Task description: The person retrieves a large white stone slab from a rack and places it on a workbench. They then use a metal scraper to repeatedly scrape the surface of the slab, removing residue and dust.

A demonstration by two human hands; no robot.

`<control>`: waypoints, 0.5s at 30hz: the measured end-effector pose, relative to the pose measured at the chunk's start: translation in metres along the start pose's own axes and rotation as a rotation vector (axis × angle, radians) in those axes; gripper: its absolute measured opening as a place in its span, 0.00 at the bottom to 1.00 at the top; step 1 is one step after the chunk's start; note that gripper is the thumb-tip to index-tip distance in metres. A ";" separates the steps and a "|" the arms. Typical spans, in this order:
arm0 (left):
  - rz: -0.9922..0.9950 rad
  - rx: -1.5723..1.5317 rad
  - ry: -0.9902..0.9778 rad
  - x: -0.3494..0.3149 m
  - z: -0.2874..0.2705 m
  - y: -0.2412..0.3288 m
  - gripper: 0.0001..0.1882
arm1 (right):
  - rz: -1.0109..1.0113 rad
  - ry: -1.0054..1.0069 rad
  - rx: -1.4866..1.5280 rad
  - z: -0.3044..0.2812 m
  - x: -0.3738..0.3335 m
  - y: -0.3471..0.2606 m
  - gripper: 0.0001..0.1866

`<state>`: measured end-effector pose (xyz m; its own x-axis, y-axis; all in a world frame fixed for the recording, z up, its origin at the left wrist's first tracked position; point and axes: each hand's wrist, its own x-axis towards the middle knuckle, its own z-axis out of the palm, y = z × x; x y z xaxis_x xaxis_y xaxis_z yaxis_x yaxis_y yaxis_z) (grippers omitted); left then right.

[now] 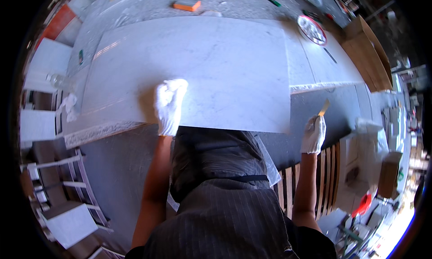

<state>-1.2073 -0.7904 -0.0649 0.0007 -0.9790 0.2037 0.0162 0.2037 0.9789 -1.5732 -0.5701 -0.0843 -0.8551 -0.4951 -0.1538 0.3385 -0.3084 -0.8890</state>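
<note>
A large pale, faintly veined stone-like slab [202, 65] lies flat on the worktable in front of me. My left hand [170, 103], in a white knitted glove, rests at the slab's near part, left of its middle. Its fingers are curled in, and whatever they may hold is hidden. Off the slab's right edge, over the floor, my right hand [314, 134] wears a matching glove. It is closed round a small scraper [323, 108], whose yellowish, flat end sticks up past the fingers.
An orange block [186, 5] lies beyond the slab. At the right stand a red-rimmed bowl [312, 30] with white stuff in it and a cardboard box [369, 56]. A slatted wooden pallet [328, 180] sits low at right. A clear bottle [58, 82] is at left.
</note>
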 end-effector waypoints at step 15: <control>0.041 0.029 -0.124 0.002 0.003 -0.002 0.11 | -0.243 -0.380 -1.010 0.027 -0.050 0.083 0.13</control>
<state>-1.2104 -0.7930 -0.0666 -0.1232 -0.9625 0.2417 -0.0103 0.2448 0.9695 -1.4916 -0.5927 -0.1390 -0.6203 -0.7820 0.0609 -0.4461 0.2878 -0.8474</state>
